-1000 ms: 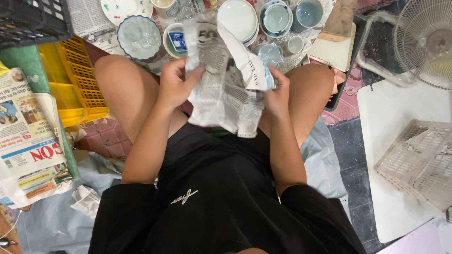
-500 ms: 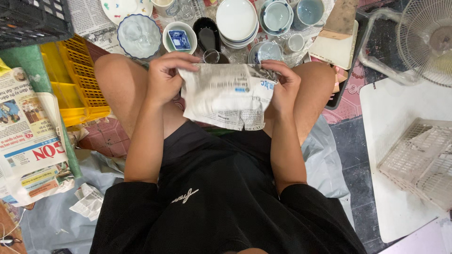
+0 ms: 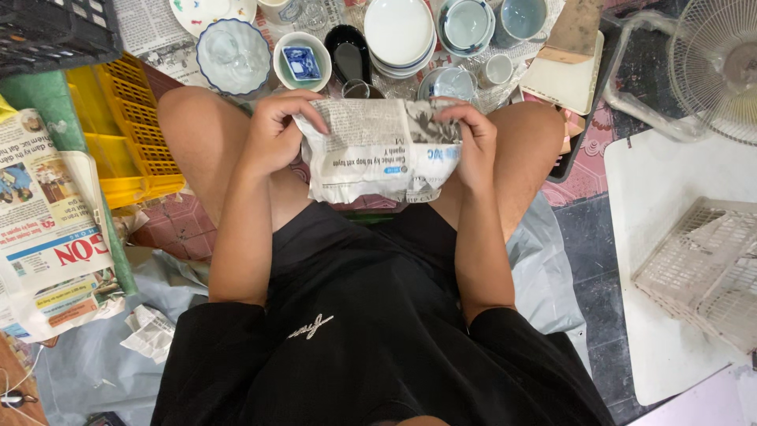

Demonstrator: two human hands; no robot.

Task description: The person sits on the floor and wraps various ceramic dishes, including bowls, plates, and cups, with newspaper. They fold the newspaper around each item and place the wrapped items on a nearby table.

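Far left, a black crate is sitting at the top corner. Below it, a yellow crate is lying on the floor, and a pile of newspapers is lying nearer, by the left edge. A small ball of crumpled paper is lying on a grey plastic sheet near the person's left side.

The person is sitting on the floor with knees apart, wearing black clothes. The left hand is holding the left end of a bundle wrapped in newspaper. Its grip is closed around that end, with the fingers curled over the top edge and the thumb side against the paper. The bundle is sitting between the two knees, just above the lap, and near the dishes on the floor. What is inside the paper is hidden.

The right hand is holding the right end of the bundle. Its grip is closed too, with the fingers pressing the paper down on the front.

Beyond the hands, dishes are standing on more newspaper: a glass bowl, a small bowl with a blue square dish, a black spoon-shaped dish, a stack of white plates, and some cups.

On the right, a white board is lying on the floor with a white basket on it. A fan is standing far right.
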